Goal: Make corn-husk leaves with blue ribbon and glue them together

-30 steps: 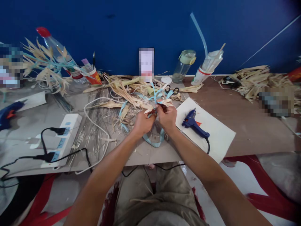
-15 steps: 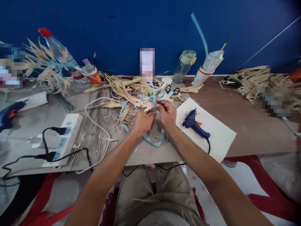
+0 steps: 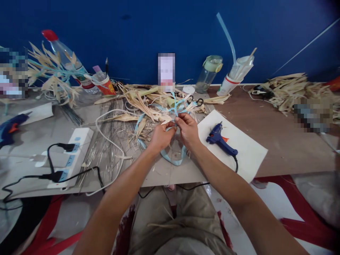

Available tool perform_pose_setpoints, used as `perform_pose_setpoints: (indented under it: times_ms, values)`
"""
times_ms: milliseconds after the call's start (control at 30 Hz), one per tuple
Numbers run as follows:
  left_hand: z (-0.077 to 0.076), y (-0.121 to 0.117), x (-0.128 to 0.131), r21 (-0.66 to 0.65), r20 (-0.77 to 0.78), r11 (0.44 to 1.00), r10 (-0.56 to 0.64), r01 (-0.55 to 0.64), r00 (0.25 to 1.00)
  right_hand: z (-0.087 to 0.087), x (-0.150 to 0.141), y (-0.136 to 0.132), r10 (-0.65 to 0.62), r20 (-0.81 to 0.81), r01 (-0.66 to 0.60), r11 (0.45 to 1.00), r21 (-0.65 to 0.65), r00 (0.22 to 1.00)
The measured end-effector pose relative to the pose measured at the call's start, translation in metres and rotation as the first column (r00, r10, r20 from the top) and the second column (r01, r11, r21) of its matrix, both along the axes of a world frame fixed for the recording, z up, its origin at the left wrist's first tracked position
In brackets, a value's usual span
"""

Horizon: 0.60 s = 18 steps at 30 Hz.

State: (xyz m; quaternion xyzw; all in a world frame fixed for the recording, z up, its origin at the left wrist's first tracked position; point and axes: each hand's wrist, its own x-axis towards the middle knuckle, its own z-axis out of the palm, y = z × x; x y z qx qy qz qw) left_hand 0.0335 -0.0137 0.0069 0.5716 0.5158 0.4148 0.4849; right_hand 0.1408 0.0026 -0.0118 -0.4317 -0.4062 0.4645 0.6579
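My left hand (image 3: 164, 135) and my right hand (image 3: 188, 129) meet over the middle of the table, fingers pinched close together. Between them they grip a thin stem wrapped in light-blue ribbon (image 3: 175, 108), which sticks up and branches above the fingertips. A loose length of the blue ribbon (image 3: 174, 161) hangs in a loop below both hands. Pale dried husk strips (image 3: 145, 106) lie just behind and left of my fingers. To the right, a blue glue gun (image 3: 221, 139) rests on a white sheet (image 3: 247, 156). Scissors (image 3: 199, 102) lie partly under the ribbon pieces.
On the left are a white power strip (image 3: 77, 148) with black plugs, loose wires (image 3: 106, 141) and another glue gun (image 3: 12, 128). A phone (image 3: 166, 71), a flask (image 3: 208, 76) and a cup of sticks (image 3: 230, 84) line the wall. More husks (image 3: 294, 92) are heaped at right.
My right hand's fingers have shifted slightly around the stem, and the stem's upper part leans a little further right. Otherwise almost everything stays in place.
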Motion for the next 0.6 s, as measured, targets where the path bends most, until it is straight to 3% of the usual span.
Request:
perform_pose_setpoints:
  times_ms: [267,600]
  values:
    - [-0.0046,-0.0012,0.0007,-0.005,-0.057,1.000,0.004,-0.004,0.998,-0.0035,0.0018,0.0004,-0.116,0.129,0.115,0.993,0.012,0.985]
    - [-0.0095,0.0013,0.0025,0.158,-0.004,0.987,0.005,-0.005,1.000,-0.0047,0.0065,-0.0048,-0.135,0.143,0.127,0.990,0.063,0.980]
